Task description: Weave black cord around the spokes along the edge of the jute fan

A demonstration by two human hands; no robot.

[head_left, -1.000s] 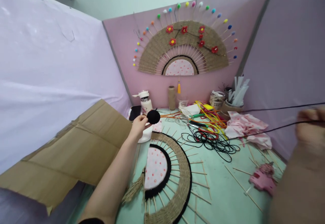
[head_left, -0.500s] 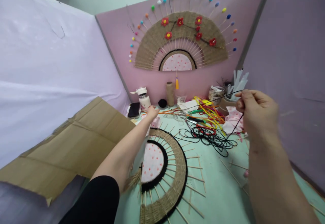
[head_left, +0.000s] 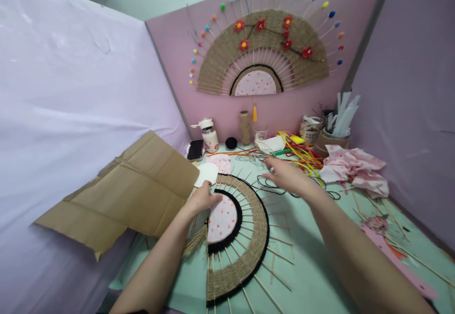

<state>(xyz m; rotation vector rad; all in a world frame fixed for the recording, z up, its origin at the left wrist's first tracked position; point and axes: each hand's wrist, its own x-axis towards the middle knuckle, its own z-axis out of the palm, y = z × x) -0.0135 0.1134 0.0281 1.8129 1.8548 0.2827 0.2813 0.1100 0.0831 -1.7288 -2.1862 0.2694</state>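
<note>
On the green table lies a woven fan with a black edge, thin sticks fanning out, and a dotted pink half-circle bordered in black. My left hand rests at the upper left of this half-circle, fingers apart, beside a white card piece. Over the coil of black cord, beyond the fan's top right, my right hand hovers with its fingers partly spread; no cord shows in its grip. The hand and forearm hide part of the coil.
Brown cardboard leans at the left. Along the back stand a phone, a white bottle, a twine roll and jars. Colored strips and crumpled dotted cloth lie right. A finished fan hangs behind.
My right hand has let go of the black cord and moved left and down over the coil. My left hand has come back toward the half-circle. The view has shifted slightly.
</note>
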